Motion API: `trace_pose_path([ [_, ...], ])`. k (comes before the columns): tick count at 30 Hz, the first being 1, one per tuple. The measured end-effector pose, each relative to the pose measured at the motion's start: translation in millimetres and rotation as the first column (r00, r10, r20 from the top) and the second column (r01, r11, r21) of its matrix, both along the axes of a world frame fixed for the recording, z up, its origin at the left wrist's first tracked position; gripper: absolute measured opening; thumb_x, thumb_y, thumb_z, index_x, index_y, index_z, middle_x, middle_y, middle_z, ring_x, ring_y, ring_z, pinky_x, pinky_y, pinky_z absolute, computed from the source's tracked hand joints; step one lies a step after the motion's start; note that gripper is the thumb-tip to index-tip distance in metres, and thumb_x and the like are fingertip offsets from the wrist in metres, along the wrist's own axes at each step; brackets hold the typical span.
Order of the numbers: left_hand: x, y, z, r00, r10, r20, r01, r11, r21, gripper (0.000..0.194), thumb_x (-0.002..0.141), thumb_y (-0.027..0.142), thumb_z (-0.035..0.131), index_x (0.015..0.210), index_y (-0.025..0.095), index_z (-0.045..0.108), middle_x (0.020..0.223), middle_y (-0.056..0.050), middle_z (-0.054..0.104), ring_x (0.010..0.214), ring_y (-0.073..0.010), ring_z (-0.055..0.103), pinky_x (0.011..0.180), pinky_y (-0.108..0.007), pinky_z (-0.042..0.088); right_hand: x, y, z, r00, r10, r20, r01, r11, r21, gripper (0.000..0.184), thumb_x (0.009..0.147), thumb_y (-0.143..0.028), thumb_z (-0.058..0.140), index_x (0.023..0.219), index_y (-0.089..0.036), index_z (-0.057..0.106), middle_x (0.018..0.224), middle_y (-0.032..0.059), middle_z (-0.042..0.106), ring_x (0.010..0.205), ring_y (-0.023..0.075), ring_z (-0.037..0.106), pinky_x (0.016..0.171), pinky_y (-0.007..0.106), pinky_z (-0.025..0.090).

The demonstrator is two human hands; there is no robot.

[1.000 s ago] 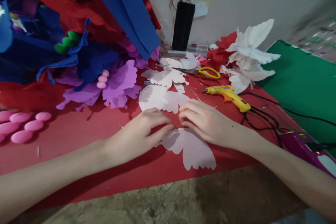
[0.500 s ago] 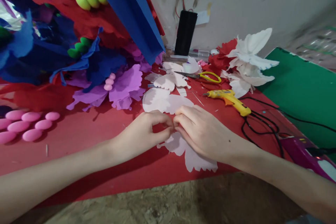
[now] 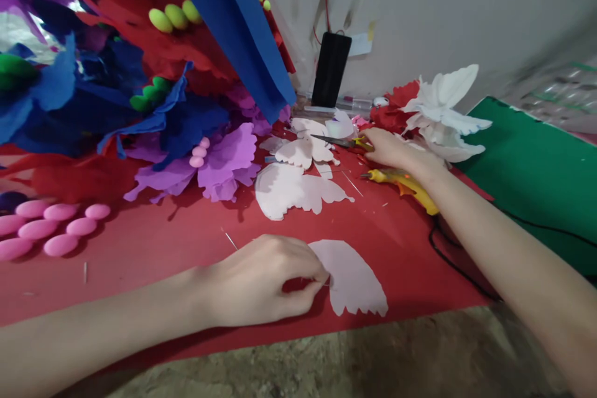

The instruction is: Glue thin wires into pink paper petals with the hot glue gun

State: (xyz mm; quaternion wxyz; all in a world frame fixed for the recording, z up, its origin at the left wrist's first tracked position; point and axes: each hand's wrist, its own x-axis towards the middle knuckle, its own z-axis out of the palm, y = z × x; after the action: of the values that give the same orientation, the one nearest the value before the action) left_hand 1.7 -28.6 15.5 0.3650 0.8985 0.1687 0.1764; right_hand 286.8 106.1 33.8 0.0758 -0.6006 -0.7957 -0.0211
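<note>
My left hand [image 3: 284,277] rests low on the red table with thumb and forefinger pinched at the left edge of a pale pink wing-shaped cut-out [image 3: 352,277]. A thin light strand shows beside the fingertips; its kind is unclear. Farther back, my right hand [image 3: 389,148] has its fingers closed at the yellow handles of the scissors [image 3: 342,140], partly hiding them. The blades point left over pale butterfly-shaped pieces [image 3: 298,150]. Between the hands lie more scalloped pale cut-outs [image 3: 284,189]. Under my right forearm is a yellow glue gun [image 3: 380,175].
Large blue, red and purple fabric-like flowers [image 3: 228,155] crowd the left, beside pink egg-shaped pieces [image 3: 63,244]. A black phone [image 3: 331,68] leans at the wall. White petals [image 3: 450,99] and a green board [image 3: 545,161] stand right. A black cord [image 3: 459,264] trails near my right arm.
My right hand has left the pale cut-out and moved far right to the scissors. My left hand has shifted slightly down and right, still pinching. The view has tilted a little.
</note>
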Motion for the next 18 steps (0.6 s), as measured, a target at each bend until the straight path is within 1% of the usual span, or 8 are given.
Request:
trace_pose_path([
  [2,-1.1,0.9,-0.8,1.000,0.000,-0.007,0.000,0.999,0.037,0.023,0.085,0.011,0.043,0.079,0.017,0.065,0.079,-0.004,0.070,0.075,-0.0136,0.064,0.074,-0.023,0.050,9.4,10.7,-3.1,0.998,-0.035,0.042,0.038,0.998,-0.059,0.033,0.066,-0.010,0.054,0.099,-0.015,0.057,0.087,0.0102,0.065,0.071,0.0198,0.057,0.062,0.030,0.042],
  [4,-1.9,3.5,-0.8,1.000,0.023,-0.008,-0.022,0.997,0.068,0.024,0.085,0.011,0.043,0.077,0.016,0.065,0.077,-0.004,0.069,0.074,-0.0137,0.064,0.072,-0.024,0.050,13.7,16.5,-3.4,0.997,-0.043,0.071,0.050,0.994,-0.099,0.047,0.063,-0.009,0.057,0.109,-0.015,0.055,0.094,0.0111,0.064,0.076,0.0206,0.058,0.064,0.030,0.043],
  [6,-2.1,6.7,-0.9,0.999,0.047,-0.006,-0.047,0.995,0.091,0.024,0.084,0.012,0.043,0.075,0.016,0.064,0.076,-0.005,0.069,0.073,-0.0141,0.063,0.071,-0.025,0.050,15.0,19.1,-2.0,0.996,-0.032,0.086,0.041,0.993,-0.109,0.055,0.062,-0.011,0.059,0.116,-0.016,0.052,0.100,0.0115,0.063,0.083,0.0224,0.059,0.068,0.031,0.045],
  [7,-1.9,8.1,-1.3,0.999,0.051,-0.005,-0.051,0.994,0.097,0.024,0.084,0.012,0.043,0.074,0.015,0.064,0.076,-0.005,0.069,0.072,-0.0142,0.063,0.070,-0.025,0.050,14.9,19.4,-1.2,0.996,-0.022,0.088,0.031,0.994,-0.101,0.056,0.062,-0.012,0.059,0.118,-0.017,0.052,0.102,0.0113,0.062,0.087,0.0237,0.058,0.070,0.032,0.045],
  [11,-0.4,11.0,-2.7,0.998,0.059,0.005,-0.060,0.993,0.098,0.023,0.082,0.011,0.043,0.073,0.013,0.064,0.076,-0.006,0.068,0.072,-0.0144,0.060,0.069,-0.026,0.048,13.0,16.4,2.0,0.998,-0.016,0.056,0.016,1.000,0.001,0.049,0.064,-0.015,0.060,0.112,-0.019,0.056,0.102,0.0116,0.059,0.097,0.0288,0.055,0.078,0.039,0.044],
  [14,-0.3,10.2,-0.7,0.996,0.088,0.034,-0.090,0.994,0.056,0.023,0.082,0.011,0.043,0.073,0.014,0.064,0.075,-0.004,0.069,0.070,-0.0128,0.058,0.067,-0.023,0.047,10.8,12.3,8.4,0.999,-0.039,-0.036,0.043,0.992,0.117,0.042,0.066,-0.016,0.059,0.108,-0.017,0.058,0.102,0.0133,0.058,0.102,0.0312,0.052,0.084,0.043,0.040],
  [16,-0.5,9.4,2.6,0.991,0.123,0.059,-0.121,0.992,-0.030,0.023,0.081,0.011,0.043,0.071,0.015,0.064,0.074,-0.002,0.069,0.066,-0.0108,0.058,0.065,-0.021,0.046,7.9,8.7,16.4,0.990,-0.053,-0.131,0.077,0.979,0.186,0.036,0.071,-0.021,0.058,0.106,-0.015,0.058,0.104,0.0150,0.058,0.106,0.0313,0.049,0.088,0.043,0.037],
  [18,-0.7,9.3,6.7,0.978,0.200,0.053,-0.188,0.966,-0.175,0.022,0.080,0.014,0.044,0.070,0.015,0.063,0.072,-0.001,0.069,0.064,-0.0100,0.059,0.064,-0.020,0.046,3.3,2.8,25.9,0.965,-0.070,-0.253,0.133,0.961,0.243,0.035,0.075,-0.028,0.055,0.106,-0.012,0.057,0.104,0.0174,0.059,0.105,0.0302,0.050,0.090,0.043,0.035],
])
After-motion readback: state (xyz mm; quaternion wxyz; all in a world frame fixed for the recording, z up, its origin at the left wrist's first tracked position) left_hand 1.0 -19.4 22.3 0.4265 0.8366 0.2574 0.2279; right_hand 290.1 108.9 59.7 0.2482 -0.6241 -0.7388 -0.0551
